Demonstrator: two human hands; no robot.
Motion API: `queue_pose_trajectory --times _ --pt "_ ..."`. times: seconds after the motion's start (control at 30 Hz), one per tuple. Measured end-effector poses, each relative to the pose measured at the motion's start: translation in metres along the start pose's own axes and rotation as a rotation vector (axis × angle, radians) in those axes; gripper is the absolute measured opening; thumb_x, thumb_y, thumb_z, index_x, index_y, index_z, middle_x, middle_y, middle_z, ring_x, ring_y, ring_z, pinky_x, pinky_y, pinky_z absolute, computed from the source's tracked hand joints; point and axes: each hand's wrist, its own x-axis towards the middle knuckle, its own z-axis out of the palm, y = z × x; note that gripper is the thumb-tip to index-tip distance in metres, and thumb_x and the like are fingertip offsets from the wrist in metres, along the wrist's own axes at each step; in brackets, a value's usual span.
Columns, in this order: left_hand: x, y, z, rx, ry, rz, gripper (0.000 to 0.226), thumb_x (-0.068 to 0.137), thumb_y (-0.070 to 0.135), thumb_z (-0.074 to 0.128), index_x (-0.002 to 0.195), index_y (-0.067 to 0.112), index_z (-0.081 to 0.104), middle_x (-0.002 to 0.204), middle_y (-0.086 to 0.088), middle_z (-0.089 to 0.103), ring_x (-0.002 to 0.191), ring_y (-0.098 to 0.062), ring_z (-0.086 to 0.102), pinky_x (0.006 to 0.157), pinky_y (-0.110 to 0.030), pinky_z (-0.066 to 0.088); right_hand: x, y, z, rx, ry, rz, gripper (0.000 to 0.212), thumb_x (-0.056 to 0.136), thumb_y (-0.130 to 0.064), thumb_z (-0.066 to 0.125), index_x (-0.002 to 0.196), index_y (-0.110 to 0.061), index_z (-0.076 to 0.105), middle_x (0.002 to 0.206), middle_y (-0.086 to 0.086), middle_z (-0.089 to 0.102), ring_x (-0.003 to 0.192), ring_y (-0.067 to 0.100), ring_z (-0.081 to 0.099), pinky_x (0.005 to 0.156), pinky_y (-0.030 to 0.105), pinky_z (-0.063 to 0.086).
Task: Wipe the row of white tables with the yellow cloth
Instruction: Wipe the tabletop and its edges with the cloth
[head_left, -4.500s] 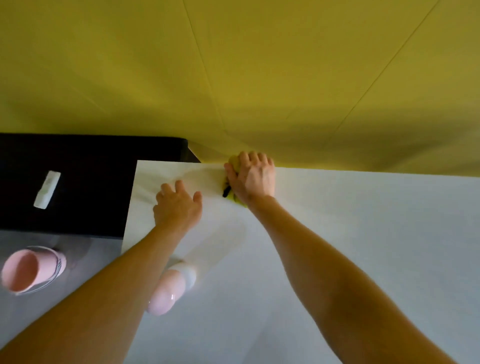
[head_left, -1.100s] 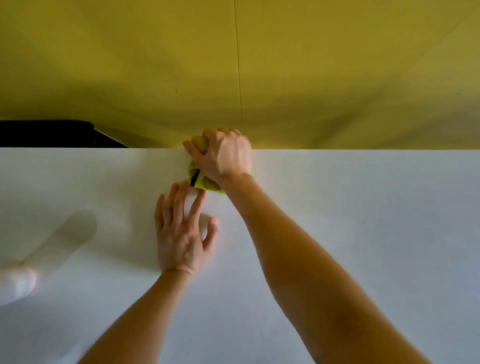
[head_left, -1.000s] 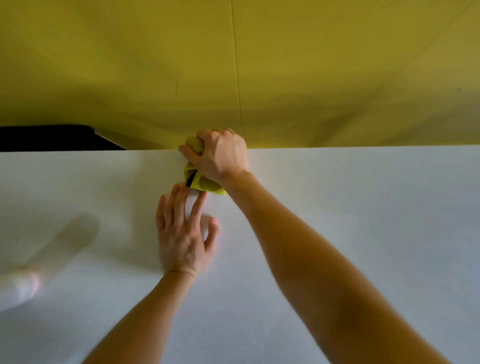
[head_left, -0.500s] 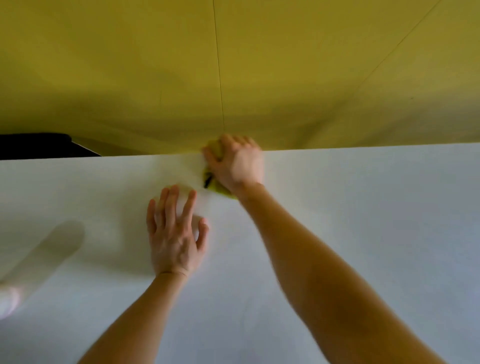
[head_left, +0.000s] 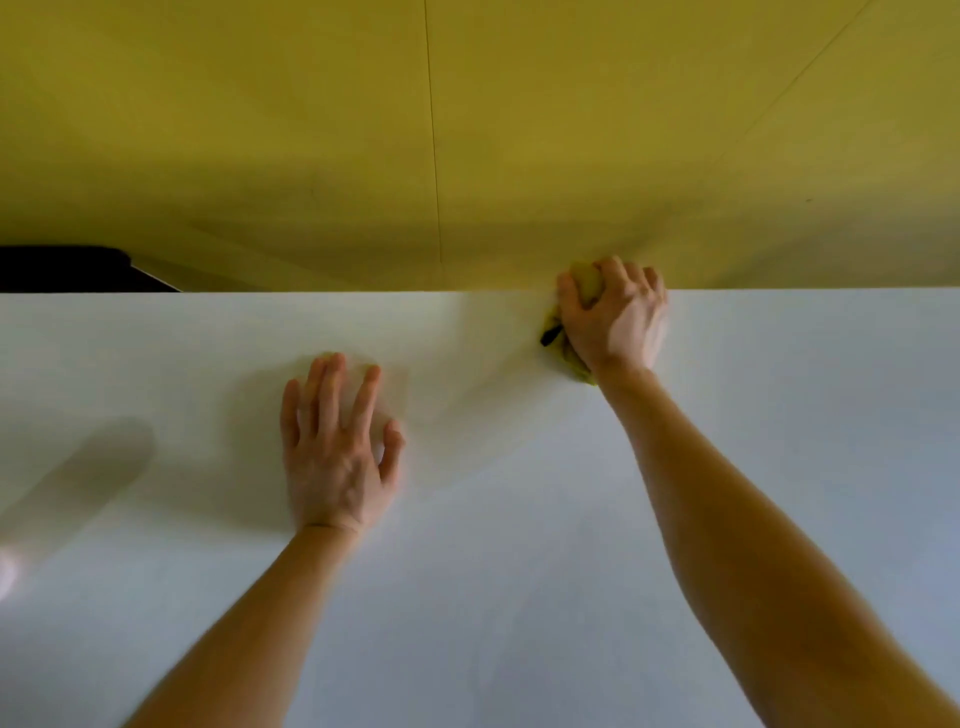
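Observation:
The white table (head_left: 519, 597) fills the lower half of the head view. At its far edge my right hand (head_left: 613, 317) grips the bunched yellow cloth (head_left: 586, 280), pressing it onto the surface against the wall; a black tag sticks out at the hand's left side. Most of the cloth is hidden under the fingers. My left hand (head_left: 337, 452) lies flat on the table to the left, fingers spread, palm down.
A yellow wall (head_left: 467, 130) rises straight behind the table's far edge. A dark surface (head_left: 57, 267) shows past the far left corner. A pale blurred shape (head_left: 8, 571) with its long shadow sits at the left edge.
My right hand has slid the cloth to the right along the table's far edge. My left hand stays flat on the table, now further from the right hand.

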Motion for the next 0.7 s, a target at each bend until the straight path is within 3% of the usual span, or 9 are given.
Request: queue_pose_trajectory --times 0.13,0.23,0.33,0.43,0.53,0.63,0.7 --pt "0.002 0.002 -0.002 0.033 0.004 -0.002 0.061 0.105 0.041 0.052 0.162 0.018 0.051 0.170 -0.021 0.039 0.159 -0.044 0.036 0.130 -0.063 0.025 -0.035 -0.125 0.043 0.071 -0.171 -0.260 0.037 0.092 -0.055 0.067 0.093 -0.018 0.071 0.092 0.013 0.072 0.093 0.039 0.063 0.078 0.044 0.046" --pt "0.000 0.005 -0.003 0.052 0.025 0.023 0.059 0.108 0.039 0.051 0.161 0.015 0.051 0.170 -0.023 0.040 0.158 -0.045 0.038 0.129 -0.063 0.027 -0.039 -0.146 0.043 0.145 -0.255 -0.354 0.040 0.095 -0.058 0.067 0.098 -0.018 0.072 0.096 0.013 0.073 0.098 0.039 0.064 0.078 0.044 0.045" --pt "0.001 0.004 -0.006 0.130 -0.052 0.031 0.063 0.109 0.044 0.042 0.165 0.014 0.045 0.172 -0.024 0.034 0.160 -0.045 0.033 0.130 -0.063 0.025 -0.015 -0.068 0.026 0.156 -0.226 -0.375 0.045 0.095 -0.063 0.063 0.100 -0.020 0.073 0.096 0.011 0.075 0.097 0.040 0.064 0.080 0.044 0.051" --pt "0.001 0.013 -0.012 0.216 -0.147 0.003 0.069 0.108 0.048 0.038 0.167 0.012 0.040 0.175 -0.025 0.029 0.162 -0.044 0.029 0.133 -0.061 0.020 0.025 0.069 -0.014 0.088 -0.094 -0.233 0.046 0.095 -0.065 0.063 0.102 -0.021 0.074 0.097 0.010 0.075 0.095 0.041 0.065 0.086 0.045 0.052" --pt "0.003 0.030 -0.016 0.237 -0.151 -0.018 0.067 0.105 0.041 0.040 0.162 0.007 0.047 0.172 -0.021 0.037 0.161 -0.039 0.034 0.132 -0.061 0.019 0.056 0.175 -0.063 -0.005 -0.009 -0.100 0.046 0.098 -0.063 0.059 0.104 -0.020 0.074 0.098 0.013 0.074 0.096 0.041 0.063 0.097 0.048 0.047" --pt "0.010 0.069 -0.014 0.231 -0.154 0.053 0.059 0.105 0.036 0.043 0.154 0.007 0.056 0.167 -0.019 0.045 0.157 -0.037 0.041 0.130 -0.061 0.024 0.052 0.163 -0.058 -0.097 0.017 0.024 0.038 0.098 -0.052 0.058 0.094 -0.017 0.073 0.092 0.017 0.072 0.093 0.041 0.061 0.100 0.049 0.046" --pt "0.017 0.110 -0.010 0.203 -0.154 0.086 0.057 0.107 0.039 0.043 0.153 0.008 0.057 0.166 -0.019 0.046 0.155 -0.038 0.043 0.128 -0.061 0.027 0.038 0.104 -0.041 -0.016 -0.078 -0.084 0.034 0.096 -0.048 0.061 0.089 -0.017 0.071 0.089 0.016 0.069 0.091 0.040 0.061 0.090 0.047 0.048"
